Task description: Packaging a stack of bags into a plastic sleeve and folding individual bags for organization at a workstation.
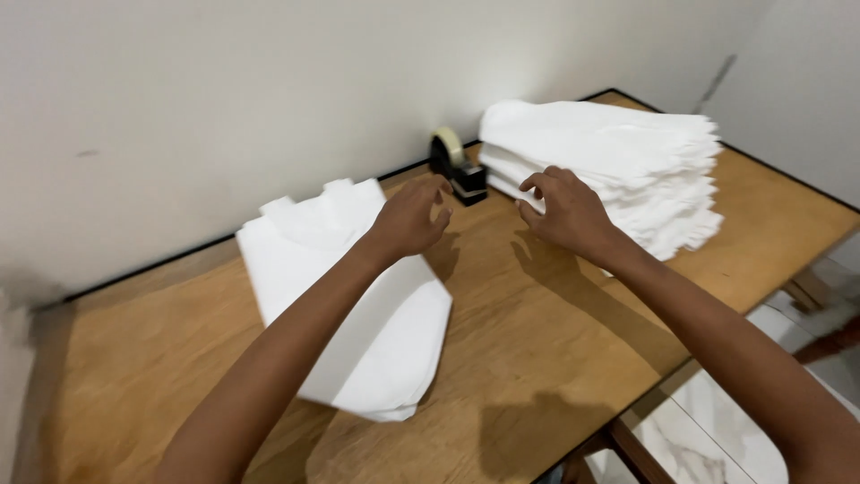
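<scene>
A tall stack of folded white cloth bags (618, 170) sits at the back right of the wooden table (537, 350). My right hand (563, 208) hovers at the stack's near left edge, fingers spread and curled, holding nothing. My left hand (412, 215) hangs in the air just left of it, fingers loosely curled and empty, above the right edge of a single white cloth bag (349, 296) lying flat on the table's left half. A black tape dispenser (457, 166) stands against the wall between the two hands.
A white wall runs along the table's far edge. The table's right edge drops off to a pale tiled floor (708, 421), where wooden frame parts show below.
</scene>
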